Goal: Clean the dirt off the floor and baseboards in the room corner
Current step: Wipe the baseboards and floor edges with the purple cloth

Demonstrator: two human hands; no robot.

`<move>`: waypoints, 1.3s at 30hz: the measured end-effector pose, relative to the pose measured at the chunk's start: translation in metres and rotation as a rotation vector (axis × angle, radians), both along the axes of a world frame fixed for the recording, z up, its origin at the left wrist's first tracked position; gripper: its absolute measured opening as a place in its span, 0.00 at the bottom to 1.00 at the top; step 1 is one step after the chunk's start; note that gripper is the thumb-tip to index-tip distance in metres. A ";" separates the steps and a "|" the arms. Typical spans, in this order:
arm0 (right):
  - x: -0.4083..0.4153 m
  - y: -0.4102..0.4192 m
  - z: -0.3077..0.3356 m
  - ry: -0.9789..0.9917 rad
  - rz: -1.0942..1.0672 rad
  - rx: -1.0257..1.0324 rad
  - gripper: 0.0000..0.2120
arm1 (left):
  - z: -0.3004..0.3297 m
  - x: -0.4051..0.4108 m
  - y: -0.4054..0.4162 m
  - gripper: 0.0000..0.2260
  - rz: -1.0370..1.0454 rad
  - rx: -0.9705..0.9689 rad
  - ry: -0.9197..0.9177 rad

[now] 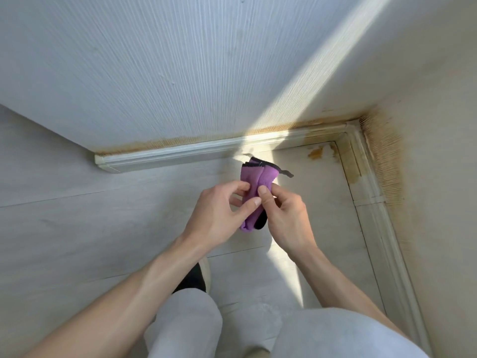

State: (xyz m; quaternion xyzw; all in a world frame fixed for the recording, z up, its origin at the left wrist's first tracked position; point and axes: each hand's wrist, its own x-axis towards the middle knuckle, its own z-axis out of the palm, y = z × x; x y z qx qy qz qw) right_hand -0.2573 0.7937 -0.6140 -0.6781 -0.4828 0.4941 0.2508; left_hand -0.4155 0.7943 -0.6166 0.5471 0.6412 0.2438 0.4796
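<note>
While looking straight down at the room corner (347, 135), can see a purple cloth (254, 188) with black trim held up over the floor (103, 228), between both hands. Left hand (219, 213) pinching the cloth's left side, thumb across the front of the fabric and fingers curled behind. Right hand (282, 210) pinching the right side just beside it, thumb tip on the purple face, other fingers tucked in around the edge. Cloth bunched and folded lengthwise, black edge sticking out at the top, a bit of black showing low down too.

Not touching the floor or the baseboards (206, 148), just hanging in the air near the corner. Orange-brown dirt running along the top of the back baseboard, thicker up the right wall (438, 177) at the corner. Also a yellowish stain (316, 152) on the floor right in the corner and smears on the right baseboard. Band of sunlight cutting diagonally across the back wall (154, 73) and down onto the floor. Light grey trousers (185, 321) and a dark shoe (196, 277) at the bottom.
</note>
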 end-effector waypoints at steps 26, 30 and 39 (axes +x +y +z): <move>0.135 -0.005 -0.037 -0.675 -0.188 0.109 0.03 | -0.049 0.021 0.003 0.20 -0.187 -0.292 -0.286; 0.166 -0.016 -0.081 -1.146 0.164 0.094 0.31 | -0.052 0.017 0.003 0.21 -0.177 -0.313 -0.261; 0.144 -0.020 -0.125 -0.902 0.085 -0.031 0.35 | -0.050 0.011 0.004 0.21 -0.162 -0.376 -0.238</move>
